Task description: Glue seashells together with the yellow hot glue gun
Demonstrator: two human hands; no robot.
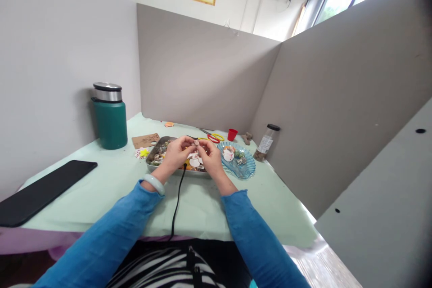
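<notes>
My left hand (178, 151) and my right hand (209, 155) meet above a metal tray (151, 158) filled with several small shells. Both hands pinch one small pinkish shell (196, 142) between their fingertips. A pale bangle sits on my left wrist. A black cord (178, 202) runs from under my hands toward my lap. Right of the tray lies a blue shell-shaped glass dish (248, 168) holding a few shells.
A green thermos (110, 117) stands at the back left, a black flat pad (40, 191) at the left edge. Behind the tray lie a brown card (146, 140), yellow-and-red scissors (213, 137), a red cup (232, 134) and a clear jar (266, 142). Grey partition walls enclose the table.
</notes>
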